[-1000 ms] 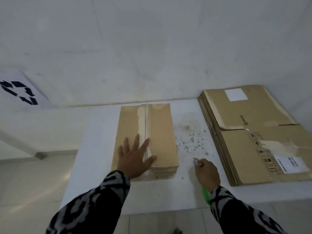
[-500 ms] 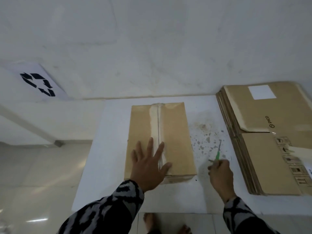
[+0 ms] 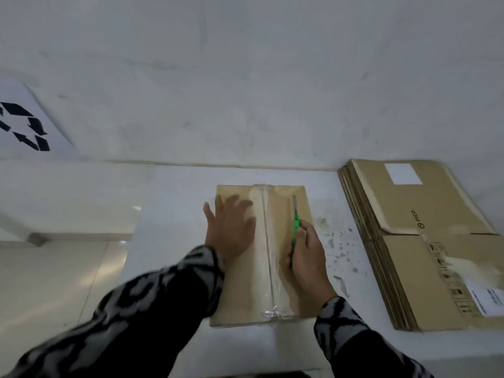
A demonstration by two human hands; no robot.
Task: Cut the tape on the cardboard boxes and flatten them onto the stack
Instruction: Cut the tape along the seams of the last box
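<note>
Moved from the table onto the box [image 3: 245, 282], right hand [image 3: 306, 257] grips the green cutter [image 3: 295, 222]; left hand [image 3: 230, 230] lies flat.

The brown taped cardboard box [image 3: 245, 296] fills the middle of the white tabletop [image 3: 169, 214]. The stack of flattened brown cardboard [image 3: 425, 241] blocks the right side; a bare speckled strip runs between them. Left of the box lies open tabletop.
</note>
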